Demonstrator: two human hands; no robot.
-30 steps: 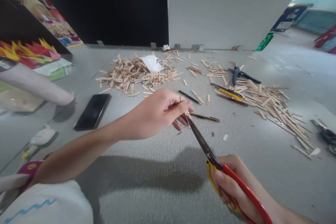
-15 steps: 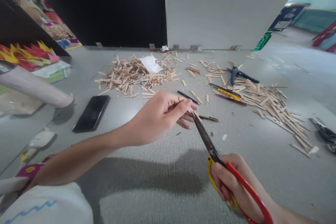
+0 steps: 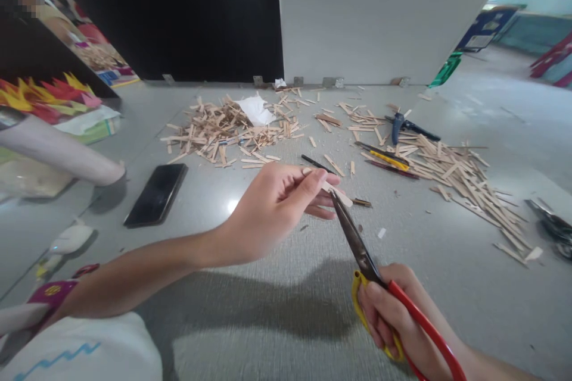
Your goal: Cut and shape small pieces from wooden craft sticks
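Grey floor strewn with sticks, left hand fingers pinching a stick mid-air, right hand gripping scissors, blades meeting at the stick, phone lying left.

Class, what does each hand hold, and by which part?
Left hand pinches a wooden stick by its near end. Right hand holds scissors by the handles.

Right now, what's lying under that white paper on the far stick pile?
The white paper rests on the left heap of wooden sticks; sticks poke out around its edges. Whatever lies directly beneath is covered.
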